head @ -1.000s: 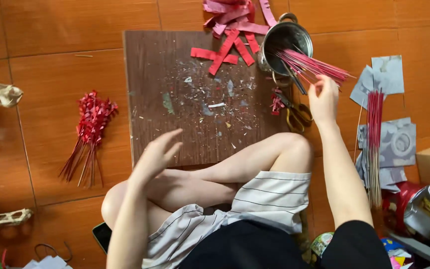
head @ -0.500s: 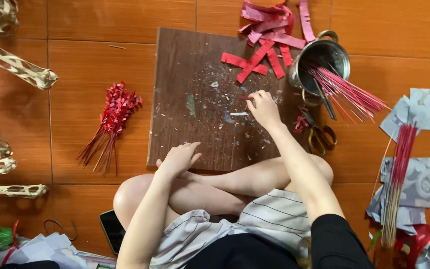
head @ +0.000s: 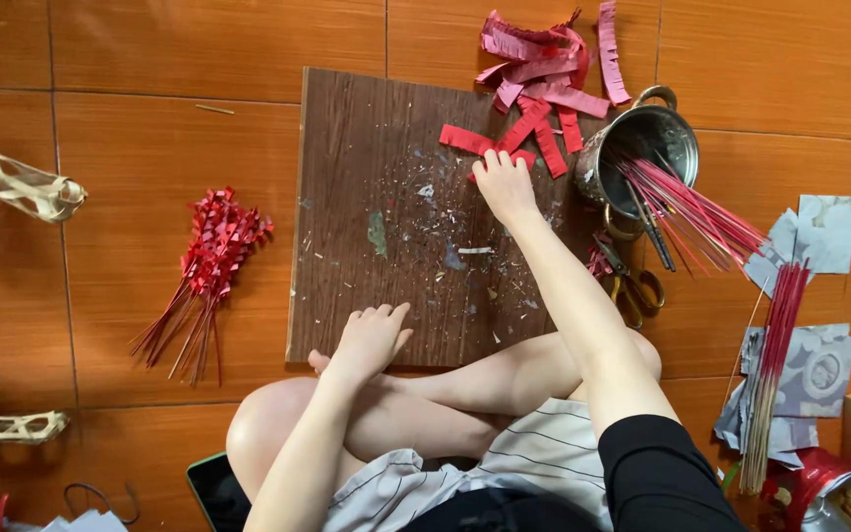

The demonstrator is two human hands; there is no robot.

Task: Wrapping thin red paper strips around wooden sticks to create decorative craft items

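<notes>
Red strips (head: 499, 143) lie at the far edge of the board (head: 366, 177), and the right hand (head: 504, 185) reaches onto them, fingers close together with the tips touching one strip; whether it pinches it I cannot tell. The left hand (head: 371, 340) rests on the board's near edge, fingers loosely curled and holding nothing. Right of the board stand a pot (head: 642, 148) of red sticks (head: 687, 212) and scissors (head: 632, 286), while a bundle (head: 211, 266) of finished red sticks lies on the floor left of the board.
</notes>
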